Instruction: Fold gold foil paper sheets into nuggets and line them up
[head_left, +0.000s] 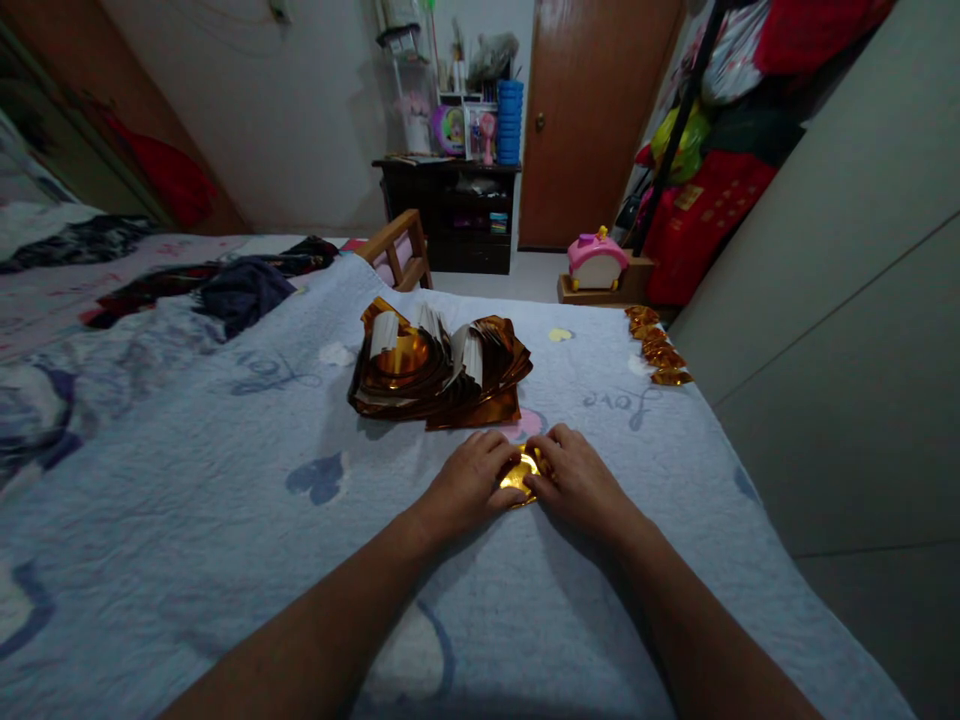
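Note:
Between my two hands lies a shiny sheet of gold foil paper (pixel 519 478), partly covered by my fingers, low on the bed. My left hand (pixel 474 474) grips its left side, with the thumb on the near edge. On the opposite side, my right hand (pixel 574 476) holds it with curled fingers and the thumb pressed on top. Just beyond my hands rests a fanned stack of gold foil papers (pixel 442 375) with pale backs, its sheets bent and curling. Several folded gold pieces (pixel 658 348) form a row near the bed's far right corner.
A pale blue quilt with hearts and "Love" lettering covers the bed (pixel 360 590). Dark clothes (pixel 247 295) lie at the left. Past the far edge stand a wooden chair (pixel 401 250), a dark cabinet (pixel 450 215) and a pink toy (pixel 598 260). A pale panel (pixel 847 330) borders the right.

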